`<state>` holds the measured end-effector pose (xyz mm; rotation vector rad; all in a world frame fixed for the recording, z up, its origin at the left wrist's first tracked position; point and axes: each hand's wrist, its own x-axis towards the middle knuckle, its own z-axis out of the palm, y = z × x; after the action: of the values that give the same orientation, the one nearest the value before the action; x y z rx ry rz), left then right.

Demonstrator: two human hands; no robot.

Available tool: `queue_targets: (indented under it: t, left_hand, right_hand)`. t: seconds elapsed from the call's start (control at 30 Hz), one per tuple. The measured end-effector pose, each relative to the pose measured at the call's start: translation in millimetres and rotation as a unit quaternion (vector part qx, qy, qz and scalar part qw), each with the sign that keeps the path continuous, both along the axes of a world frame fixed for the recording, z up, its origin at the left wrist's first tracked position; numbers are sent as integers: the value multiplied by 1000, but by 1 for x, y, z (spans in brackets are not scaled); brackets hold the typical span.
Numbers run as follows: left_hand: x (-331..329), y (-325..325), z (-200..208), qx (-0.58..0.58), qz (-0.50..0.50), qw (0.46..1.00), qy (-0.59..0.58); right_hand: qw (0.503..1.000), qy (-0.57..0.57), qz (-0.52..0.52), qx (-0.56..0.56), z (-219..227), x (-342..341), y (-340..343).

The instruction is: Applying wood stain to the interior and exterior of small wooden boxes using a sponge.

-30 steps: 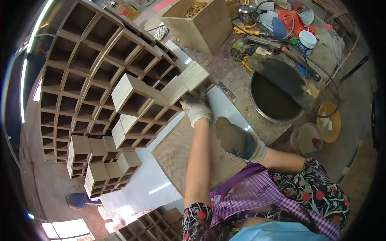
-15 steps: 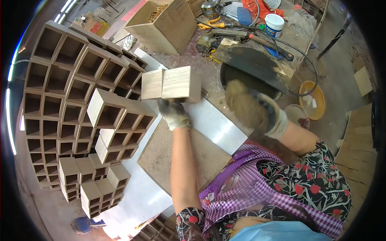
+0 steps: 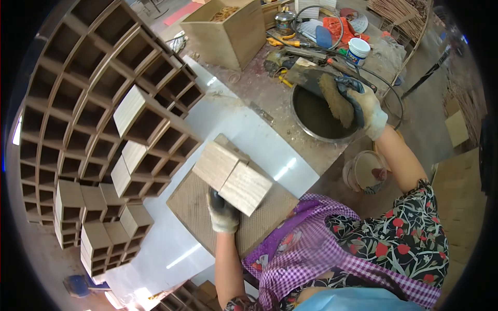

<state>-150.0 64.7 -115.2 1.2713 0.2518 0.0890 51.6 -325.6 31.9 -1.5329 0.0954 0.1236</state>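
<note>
Gripping two pale wooden boxes (image 3: 232, 177), frame centre: gloved left hand (image 3: 223, 211), closed on their lower-left side, fingertips partly hidden. Boxes sit over brown textured mat (image 3: 181, 202); can't tell if touching. Gloved right hand (image 3: 364, 106), upper right, clasped round brown sponge (image 3: 334, 102) above round basin (image 3: 320, 137) of dark liquid on desk (image 3: 284, 111). Open-fronted box stack (image 3: 104, 129) fills frame left. Checked apron (image 3: 306, 249), lower centre.
</note>
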Motion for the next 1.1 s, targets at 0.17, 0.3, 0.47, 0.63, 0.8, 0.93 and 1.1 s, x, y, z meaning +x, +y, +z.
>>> queue_targets:
  t: [0.17,0.3,0.47,0.63,0.8,0.93,1.1]
  left_hand:
    - [6,-4,-8,-105,6,994,1]
    - [5,-2,-8,-88,-33,995,-30]
    - [6,-7,2,144,-40,989,-16]
    - [7,-7,4,-165,-50,984,-38]
    - [10,-4,5,454,-107,884,29]
    - [6,1,-12,356,-67,932,-2]
    - [7,-5,2,337,-88,937,7]
  right_hand:
    - [996,-81,38,-25,-39,16,-1]
    - [936,-201,24,-288,-9,-13,29]
    - [845,-208,83,-486,-11,-11,27]
    - [787,-256,153,-539,-28,4,25]
    - [746,-270,180,-582,-34,5,25]
    - [747,-232,199,-590,-28,5,30]
    - [733,-232,192,-610,-25,3,31]
